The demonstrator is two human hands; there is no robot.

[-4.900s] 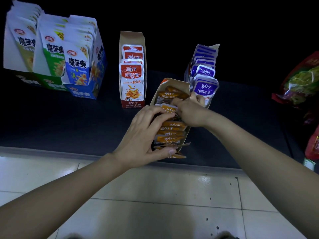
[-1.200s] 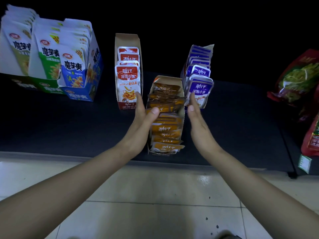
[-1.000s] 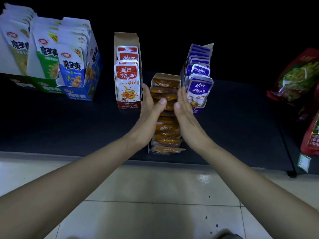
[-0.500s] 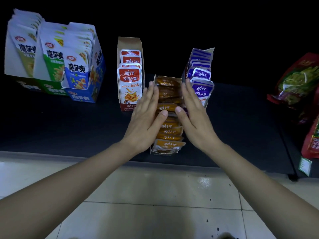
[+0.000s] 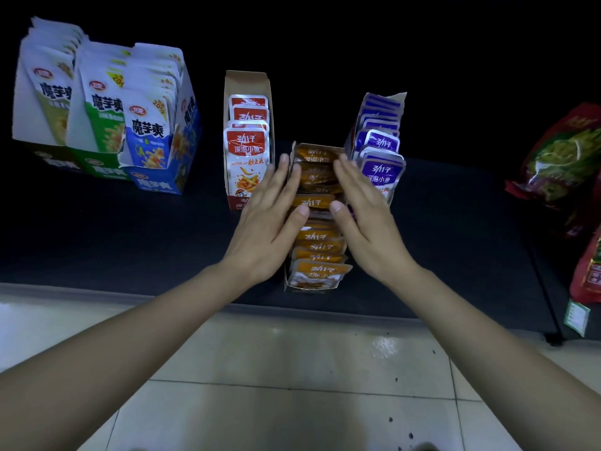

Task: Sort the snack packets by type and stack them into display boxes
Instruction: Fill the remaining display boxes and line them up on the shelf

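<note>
Both hands now lie flat against the sides of the orange box (image 5: pixel 309 289); 1.2 s ago they only flanked it w/ a gap. Box sits on the dark shelf (image 5: pixel 130 239), front end near the edge, btw the red box (image 5: pixel 247 83) & purple box (image 5: pixel 398 99), orange packets (image 5: pixel 320 273) standing in a row inside. Left hand (image 5: pixel 270 222) is on the left wall, right hand (image 5: pixel 367 222) on the right. Fingers are straight & together, thumbs over the packets. White-packet boxes (image 5: pixel 153 183) are far left, red bags (image 5: pixel 559 157) far right, tiled floor (image 5: pixel 292 353) below.
</note>
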